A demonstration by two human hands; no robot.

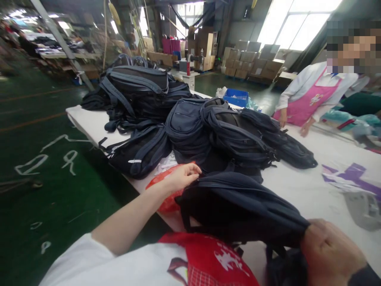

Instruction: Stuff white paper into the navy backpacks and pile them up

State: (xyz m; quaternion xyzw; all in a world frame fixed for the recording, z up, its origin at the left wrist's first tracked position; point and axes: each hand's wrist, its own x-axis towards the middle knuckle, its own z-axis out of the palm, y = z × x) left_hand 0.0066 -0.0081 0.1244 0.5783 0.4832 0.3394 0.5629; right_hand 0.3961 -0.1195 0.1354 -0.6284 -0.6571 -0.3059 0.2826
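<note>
At the white table [297, 190], both hands [186, 175] pinch a navy backpack [241, 198]; print [228, 260] on the red apron [202, 242] is illegible.

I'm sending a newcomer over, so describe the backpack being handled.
Find the white table, then the heap of dark backpacks on it. On the camera wearer's side of that heap is a navy backpack stretching from the left hand to the right hand. It alone has the right hand closed around one corner; its heaped neighbours lie beyond it.

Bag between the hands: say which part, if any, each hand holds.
Right hand grips the bag by its right end; left hand is at the opposite end, hold unclear.
</note>
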